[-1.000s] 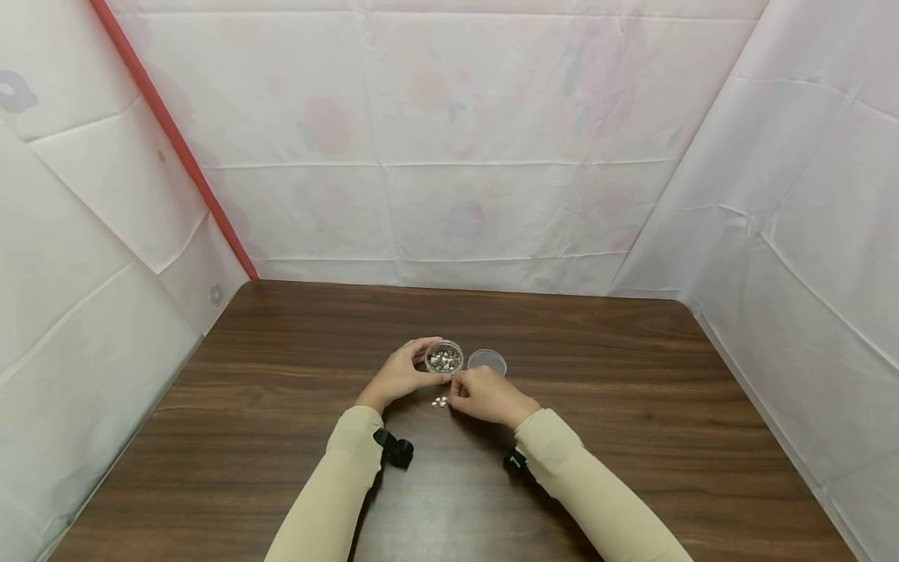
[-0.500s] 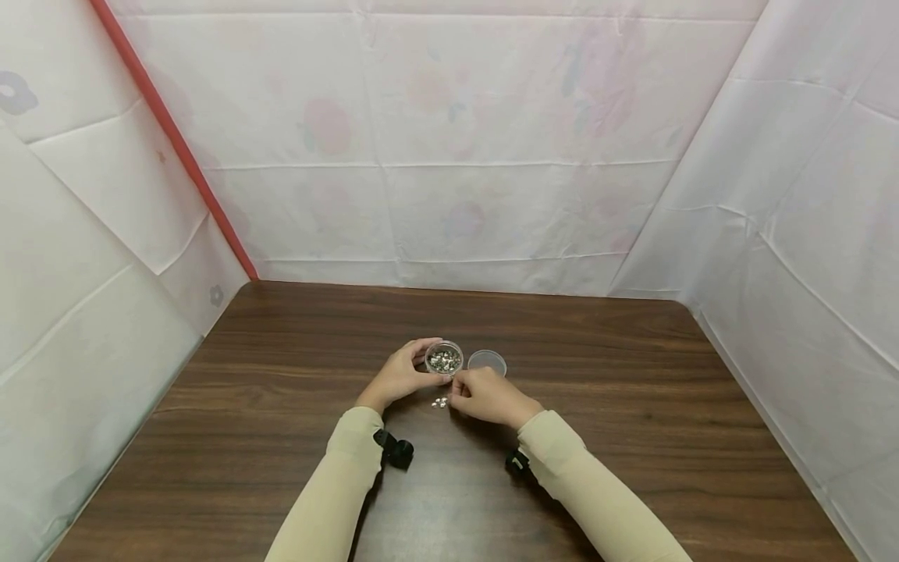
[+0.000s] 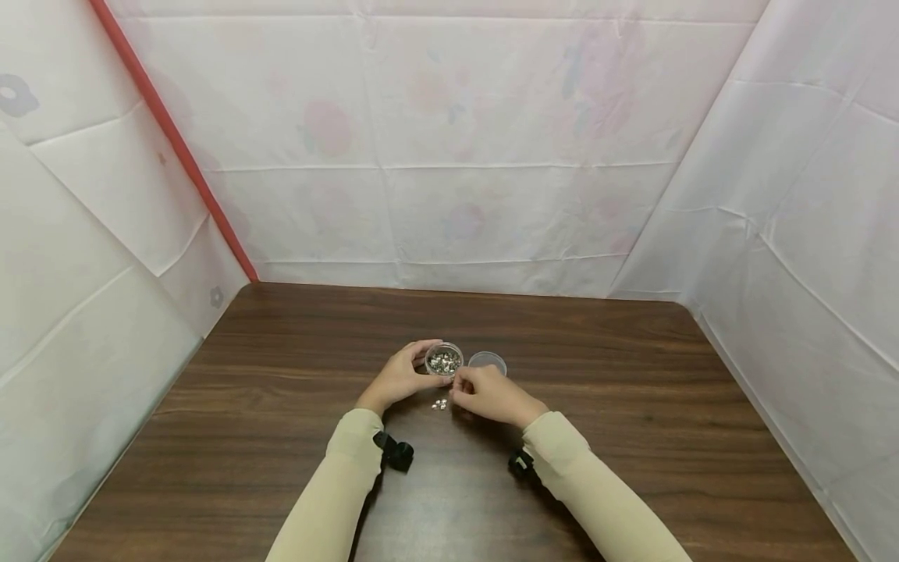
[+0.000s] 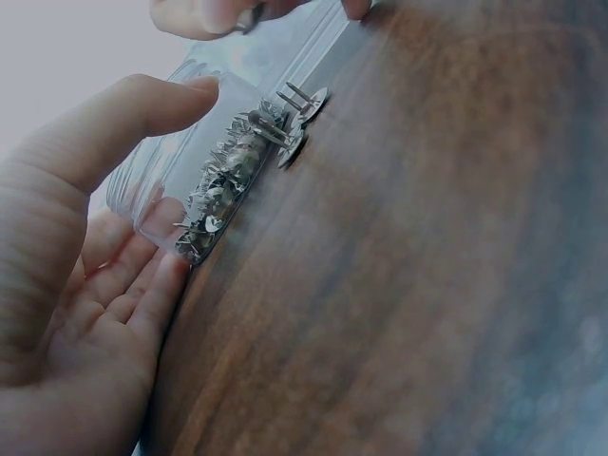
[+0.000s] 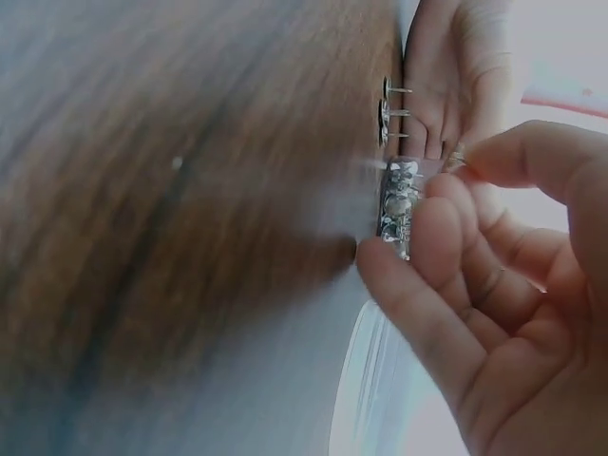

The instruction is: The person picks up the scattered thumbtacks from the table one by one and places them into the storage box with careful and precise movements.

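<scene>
My left hand [image 3: 402,376] grips a round clear plastic tub [image 3: 445,344], thumb on the near side and fingers curled round the far side. Silver thumbtacks [image 4: 223,185] cover its bottom. Just right of the tub, my right hand [image 3: 492,394] pinches one thumbtack [image 5: 456,157] between thumb and forefinger, above the table. That tack is mostly covered by the fingertips, while the other fingers curl below it. Between the hands, in front of the tub, several loose thumbtacks [image 3: 439,404] lie on their heads with their pins up.
A clear round lid [image 3: 489,360] lies on the brown wooden table [image 3: 632,437], right of the tub and partly behind the right hand. White patterned sheets [image 3: 435,211] hang behind the table and along both sides. A red strip [image 3: 175,144] runs down the left corner.
My right hand has drawn slightly up and to the right, its fingertips a little farther from the loose thumbtacks. The left hand and the tub have stayed in place.
</scene>
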### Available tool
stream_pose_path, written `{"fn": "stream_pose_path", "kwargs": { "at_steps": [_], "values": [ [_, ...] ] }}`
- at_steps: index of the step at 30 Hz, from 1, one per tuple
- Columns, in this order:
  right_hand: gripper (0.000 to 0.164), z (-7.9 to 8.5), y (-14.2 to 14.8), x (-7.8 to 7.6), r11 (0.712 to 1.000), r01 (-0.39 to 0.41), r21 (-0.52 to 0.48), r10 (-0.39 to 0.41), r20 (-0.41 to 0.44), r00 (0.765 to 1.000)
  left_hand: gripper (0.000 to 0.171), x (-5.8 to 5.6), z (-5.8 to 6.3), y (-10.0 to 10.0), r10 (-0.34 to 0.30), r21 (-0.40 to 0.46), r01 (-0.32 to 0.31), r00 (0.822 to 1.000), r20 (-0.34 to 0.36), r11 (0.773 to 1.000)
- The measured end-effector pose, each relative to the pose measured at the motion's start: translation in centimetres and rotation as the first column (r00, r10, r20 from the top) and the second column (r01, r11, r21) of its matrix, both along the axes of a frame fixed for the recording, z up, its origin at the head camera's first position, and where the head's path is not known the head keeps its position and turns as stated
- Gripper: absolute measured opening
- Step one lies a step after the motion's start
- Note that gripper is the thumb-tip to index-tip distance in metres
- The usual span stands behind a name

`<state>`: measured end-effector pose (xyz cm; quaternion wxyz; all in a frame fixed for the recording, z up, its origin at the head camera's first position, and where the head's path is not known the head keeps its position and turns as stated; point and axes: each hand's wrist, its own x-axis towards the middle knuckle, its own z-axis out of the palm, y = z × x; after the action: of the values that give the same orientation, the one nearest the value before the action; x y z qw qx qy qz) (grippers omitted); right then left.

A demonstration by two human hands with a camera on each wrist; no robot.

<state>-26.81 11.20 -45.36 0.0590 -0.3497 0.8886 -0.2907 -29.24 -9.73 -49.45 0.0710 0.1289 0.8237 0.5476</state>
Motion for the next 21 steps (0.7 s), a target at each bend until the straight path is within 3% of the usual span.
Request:
{"fn": "stream_pose_path", "kwargs": {
  "at_steps": [10, 21],
  "values": [
    [0.006, 1.1, 0.5, -0.4, 0.997, 0.050, -0.058, -0.052, -0.044, 0.998, 0.073, 0.0, 0.0, 0.0, 0.012, -0.001, -0.012, 1.000, 0.002, 1.000],
    [0.006, 2.2, 0.5, -1.2, 0.988, 0.107, -0.115, -0.112, -0.034, 0.993, 0.075, 0.0, 0.0, 0.1, 0.012, -0.011, -0.012, 1.000, 0.007, 1.000]
  ]
}}
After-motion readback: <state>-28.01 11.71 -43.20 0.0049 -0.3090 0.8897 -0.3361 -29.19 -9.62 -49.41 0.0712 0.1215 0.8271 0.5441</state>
